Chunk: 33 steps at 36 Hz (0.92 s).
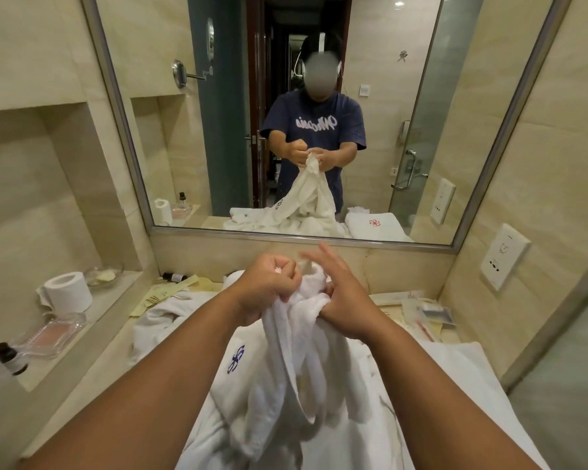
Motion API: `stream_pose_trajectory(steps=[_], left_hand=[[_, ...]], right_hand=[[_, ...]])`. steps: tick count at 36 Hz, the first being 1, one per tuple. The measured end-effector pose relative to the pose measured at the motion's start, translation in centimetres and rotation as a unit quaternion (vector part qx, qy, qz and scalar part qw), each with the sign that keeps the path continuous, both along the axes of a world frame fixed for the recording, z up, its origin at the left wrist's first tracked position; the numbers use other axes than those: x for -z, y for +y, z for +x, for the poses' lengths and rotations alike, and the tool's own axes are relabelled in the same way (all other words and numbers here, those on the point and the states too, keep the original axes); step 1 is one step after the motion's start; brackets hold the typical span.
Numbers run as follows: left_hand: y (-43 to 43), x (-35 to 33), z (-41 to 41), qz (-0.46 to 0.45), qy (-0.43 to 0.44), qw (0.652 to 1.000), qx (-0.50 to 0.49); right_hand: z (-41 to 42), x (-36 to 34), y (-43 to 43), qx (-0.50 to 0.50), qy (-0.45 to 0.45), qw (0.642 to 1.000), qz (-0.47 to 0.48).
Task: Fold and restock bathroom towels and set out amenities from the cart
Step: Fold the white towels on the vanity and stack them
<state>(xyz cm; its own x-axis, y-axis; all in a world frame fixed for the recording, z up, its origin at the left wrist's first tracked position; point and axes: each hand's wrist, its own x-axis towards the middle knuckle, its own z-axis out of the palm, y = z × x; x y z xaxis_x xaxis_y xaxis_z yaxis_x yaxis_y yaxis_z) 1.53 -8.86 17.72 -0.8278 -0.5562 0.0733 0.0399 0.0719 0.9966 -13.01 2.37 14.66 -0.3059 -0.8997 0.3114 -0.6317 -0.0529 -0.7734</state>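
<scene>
One raised towel (286, 368), lower end cut off; left hand (265, 286) grips its bunched top; right hand (343, 301) blurs, hold unclear.

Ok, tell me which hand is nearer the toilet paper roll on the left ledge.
Left. The left hand grips the bunched top of the towel, to the right of the toilet paper roll; the right hand holds the other side, farther from the roll.
</scene>
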Motion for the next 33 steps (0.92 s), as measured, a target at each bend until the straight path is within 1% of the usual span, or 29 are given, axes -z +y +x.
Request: stream_pose_trajectory(steps=[2,4,6,7,8,10,12,13,17,22,24,29,31,33], left_hand=[[-0.1,0.1,0.1,-0.070,-0.030,0.997,-0.011],[-0.3,0.2,0.2,-0.185,-0.078,0.979,-0.038],[-0.7,0.7,0.0,-0.315,-0.113,0.938,-0.086],[-0.9,0.9,0.0,-0.364,-0.127,0.915,-0.121],[-1.1,1.3,0.0,-0.396,-0.144,0.893,-0.156],[-1.6,2.3,0.0,-0.426,-0.199,0.856,-0.216],[-2.1,3.4,0.4,-0.421,-0.259,0.830,-0.259],[-2.3,3.9,0.6,-0.413,-0.275,0.822,-0.281],[-3.8,5.3,2.0,-0.362,-0.343,0.802,-0.329],[-7.0,5.4,4.5,-0.301,-0.405,0.777,-0.377],[-8.5,4.8,5.2,-0.295,-0.416,0.768,-0.386],[-12.8,2.6,8.0,-0.278,-0.404,0.762,-0.423],[-13.9,1.6,9.3,-0.274,-0.404,0.756,-0.436],[-14.6,0.9,9.8,-0.265,-0.395,0.762,-0.440]], right_hand=[[-0.1,0.1,-0.3,0.032,0.026,0.999,0.010],[-0.1,0.0,-0.5,0.064,0.016,0.998,-0.002],[-0.4,0.0,-0.7,0.086,0.010,0.996,-0.017],[-0.6,0.0,-0.7,0.098,0.007,0.995,-0.025],[-0.9,0.0,-0.8,0.111,0.003,0.993,-0.035],[-1.4,-0.3,-0.9,0.145,-0.005,0.988,-0.051],[-1.9,-0.6,-1.1,0.171,-0.014,0.983,-0.058],[-2.1,-0.8,-1.1,0.177,-0.019,0.982,-0.058],[-2.9,-1.5,-0.8,0.221,-0.022,0.973,-0.068],[-5.7,-2.4,0.0,0.321,-0.026,0.939,-0.125],[-6.9,-2.6,0.2,0.351,-0.028,0.928,-0.121],[-10.4,-3.0,1.4,0.430,-0.042,0.892,-0.136],[-11.1,-3.0,1.9,0.446,-0.030,0.885,-0.128],[-11.1,-3.2,2.0,0.450,-0.017,0.884,-0.123]])
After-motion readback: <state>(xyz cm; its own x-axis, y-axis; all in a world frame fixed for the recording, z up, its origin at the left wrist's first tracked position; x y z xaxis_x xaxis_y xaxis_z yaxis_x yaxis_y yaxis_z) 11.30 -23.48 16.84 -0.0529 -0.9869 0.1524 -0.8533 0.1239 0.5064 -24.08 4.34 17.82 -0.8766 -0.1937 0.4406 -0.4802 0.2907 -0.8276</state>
